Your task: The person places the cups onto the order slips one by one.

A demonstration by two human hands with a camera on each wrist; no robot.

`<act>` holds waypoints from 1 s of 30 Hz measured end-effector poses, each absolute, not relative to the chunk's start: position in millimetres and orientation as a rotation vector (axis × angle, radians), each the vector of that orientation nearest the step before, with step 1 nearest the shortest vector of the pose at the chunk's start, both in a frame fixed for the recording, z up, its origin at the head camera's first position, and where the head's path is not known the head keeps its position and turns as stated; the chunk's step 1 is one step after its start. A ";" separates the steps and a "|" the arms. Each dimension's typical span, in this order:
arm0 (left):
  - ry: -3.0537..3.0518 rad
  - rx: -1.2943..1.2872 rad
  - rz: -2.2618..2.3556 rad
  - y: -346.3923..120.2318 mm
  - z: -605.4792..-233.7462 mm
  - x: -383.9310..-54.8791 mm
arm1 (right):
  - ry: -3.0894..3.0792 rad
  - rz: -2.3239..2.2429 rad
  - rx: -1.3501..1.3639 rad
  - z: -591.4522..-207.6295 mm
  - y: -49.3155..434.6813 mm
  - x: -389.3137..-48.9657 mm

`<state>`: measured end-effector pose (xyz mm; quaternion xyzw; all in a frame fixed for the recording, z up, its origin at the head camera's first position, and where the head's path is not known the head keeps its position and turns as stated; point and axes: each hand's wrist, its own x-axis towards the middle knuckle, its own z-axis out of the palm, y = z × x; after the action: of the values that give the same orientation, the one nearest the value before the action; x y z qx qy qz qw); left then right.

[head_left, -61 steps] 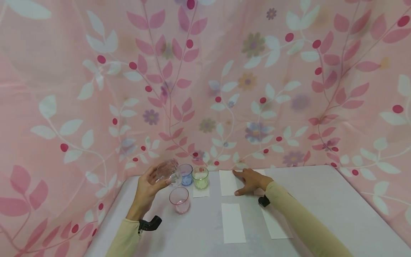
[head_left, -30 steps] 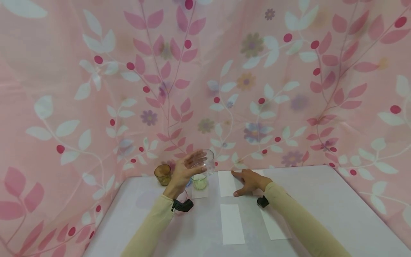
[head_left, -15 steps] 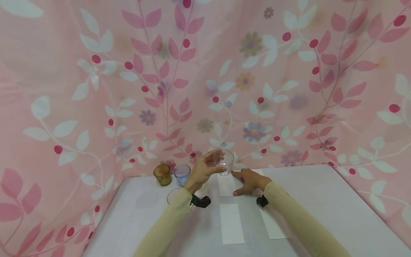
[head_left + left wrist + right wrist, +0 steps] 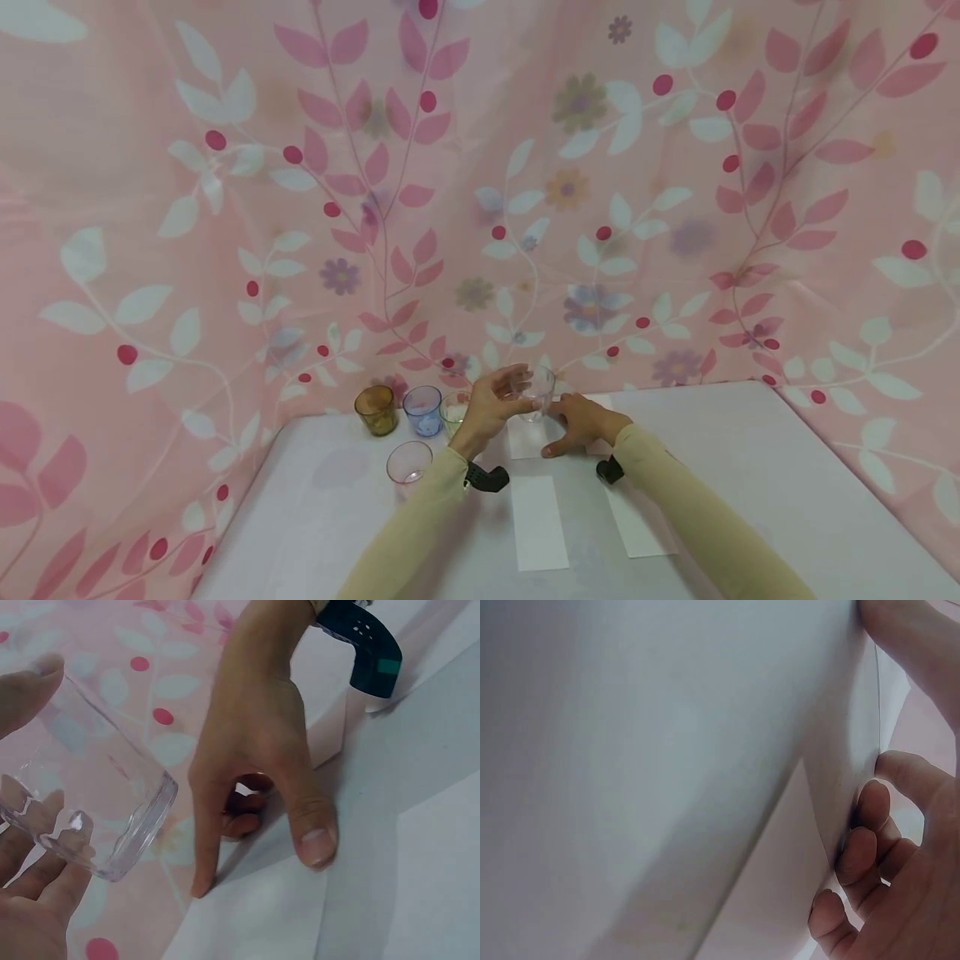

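Note:
My left hand [image 4: 491, 408] grips a clear glass [image 4: 537, 390] by its sides, raised above the back strip of white paper [image 4: 527, 446]. In the left wrist view the glass [image 4: 112, 787] is tilted, its thick base toward my right hand [image 4: 255, 742]. That right hand [image 4: 588, 423] rests at the paper's edge. Its index fingertip and thumb touch down there, while the other fingers bend underneath. In the right wrist view, bent fingers [image 4: 862, 851] show beside a corner of white paper [image 4: 780, 862].
Left of my hands stand an amber glass [image 4: 376, 412], a blue glass [image 4: 423, 413], a partly covered green glass [image 4: 452, 410] and a pink glass [image 4: 408, 465]. Two more paper strips lie nearer me, one in the middle [image 4: 540, 525] and one at right [image 4: 643, 529]. A floral curtain [image 4: 480, 208] hangs behind the table.
My left hand has carried the clear glass rightward from beside the blue glass, over the green one, then slightly down above the paper. The right hand has stayed in place.

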<state>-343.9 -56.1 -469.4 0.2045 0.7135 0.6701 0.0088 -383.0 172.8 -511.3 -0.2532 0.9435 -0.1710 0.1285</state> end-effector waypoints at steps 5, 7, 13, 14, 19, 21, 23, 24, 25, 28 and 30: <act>2.259 0.569 2.117 -51.5 -486.7 -345.6 | 2.742 -0.515 -0.753 -511.7 173.7 -382.5; 2.266 0.545 2.125 -50.0 -494.5 -346.7 | 2.745 -0.506 -0.752 -512.2 173.7 -382.8; 2.279 0.483 2.121 -46.1 -514.6 -347.7 | 2.769 -0.468 -0.746 -513.9 173.8 -383.6; 2.286 0.476 2.117 -45.5 -517.6 -347.4 | 2.773 -0.467 -0.750 -514.2 173.7 -383.5; 2.317 0.441 2.122 -41.9 -529.4 -345.9 | 2.775 -0.484 -0.746 -515.3 174.3 -382.5; 2.316 0.426 2.147 -40.5 -532.3 -346.1 | 2.771 -0.494 -0.744 -515.4 174.6 -382.5; 2.306 0.420 2.182 -39.6 -534.0 -346.7 | 2.771 -0.504 -0.749 -515.1 174.6 -382.9; 2.291 0.414 2.196 -39.3 -534.5 -347.1 | 2.771 -0.507 -0.751 -515.1 174.7 -383.1; 2.286 0.416 2.203 -39.2 -534.9 -347.6 | 2.774 -0.510 -0.758 -515.0 174.8 -383.6; 2.275 0.422 2.198 -40.5 -535.1 -348.2 | 2.774 -0.504 -0.772 -515.8 175.4 -385.0; 2.287 0.423 2.172 -41.8 -535.5 -348.9 | 2.772 -0.496 -0.774 -516.6 176.1 -385.5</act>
<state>-348.9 -41.8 -535.5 0.1329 0.7186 0.6823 -0.0204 -385.5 176.1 -516.6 -0.2635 0.9434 -0.1687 0.1101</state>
